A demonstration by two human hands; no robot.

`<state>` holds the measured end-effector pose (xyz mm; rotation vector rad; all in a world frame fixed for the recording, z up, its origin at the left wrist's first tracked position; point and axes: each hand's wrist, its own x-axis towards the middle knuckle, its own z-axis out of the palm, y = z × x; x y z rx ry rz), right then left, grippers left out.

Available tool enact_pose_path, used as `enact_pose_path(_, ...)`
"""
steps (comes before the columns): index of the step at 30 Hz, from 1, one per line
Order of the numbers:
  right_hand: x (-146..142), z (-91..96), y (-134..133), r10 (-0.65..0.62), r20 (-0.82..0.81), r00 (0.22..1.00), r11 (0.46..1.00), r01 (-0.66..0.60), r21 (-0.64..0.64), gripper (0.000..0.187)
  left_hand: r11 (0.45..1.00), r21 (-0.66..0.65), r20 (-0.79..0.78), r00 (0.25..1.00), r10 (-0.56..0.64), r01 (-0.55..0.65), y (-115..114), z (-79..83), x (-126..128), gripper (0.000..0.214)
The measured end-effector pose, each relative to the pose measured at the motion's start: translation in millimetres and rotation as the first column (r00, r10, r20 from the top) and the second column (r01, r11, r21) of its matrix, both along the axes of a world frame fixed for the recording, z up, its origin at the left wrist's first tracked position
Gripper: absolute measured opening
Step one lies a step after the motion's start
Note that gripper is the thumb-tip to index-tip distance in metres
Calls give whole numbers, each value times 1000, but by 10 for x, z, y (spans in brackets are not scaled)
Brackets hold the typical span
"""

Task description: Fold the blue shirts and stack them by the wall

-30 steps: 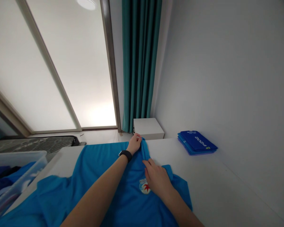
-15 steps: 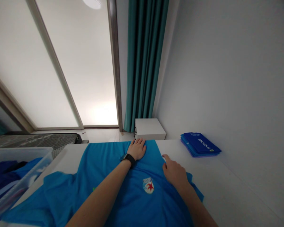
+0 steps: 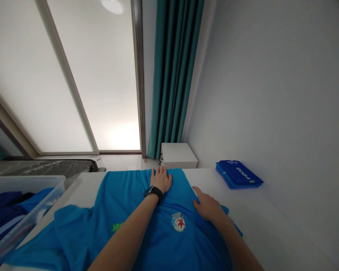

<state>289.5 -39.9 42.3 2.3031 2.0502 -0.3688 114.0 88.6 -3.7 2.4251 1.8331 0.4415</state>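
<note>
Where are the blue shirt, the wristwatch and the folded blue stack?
Blue shirt (image 3: 165, 239), head view: on its front.
Wristwatch (image 3: 157, 192), head view: on its black band.
Folded blue stack (image 3: 238, 174), head view: on its top face.

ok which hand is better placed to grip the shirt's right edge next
Probably the right hand: it is at that edge of the blue shirt, while the left hand lies flat farther left, near the far edge.
</note>
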Motion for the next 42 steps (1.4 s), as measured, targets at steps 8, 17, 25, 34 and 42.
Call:
enact_pose_path(8,-234,-14,464,243,100,965,939,-260,227,52,999,-2,7,999,-33,33,2,-7,-16,56)
enact_pose_path(17,-499,-404,832,183,40,982,956,-187,228,58,998,48,-7,1000,-28,28,-11,-46,-5,54)
enact_pose_path(25,-403,-516,878,126,59,990,974,-135,181,61,992,105,-36,997,-64,67,-42,3,6,55)
enact_pose_path(34,-413,-528,891,92,75,993,975,-105,197,63,986,115,-40,993,-114,118,-80,78,-110,55)
enact_pose_path(42,-266,-534,971,59,90,994,986,-73,151,64,999,-8,-114,993,32,-33,-52,120,-1166,57)
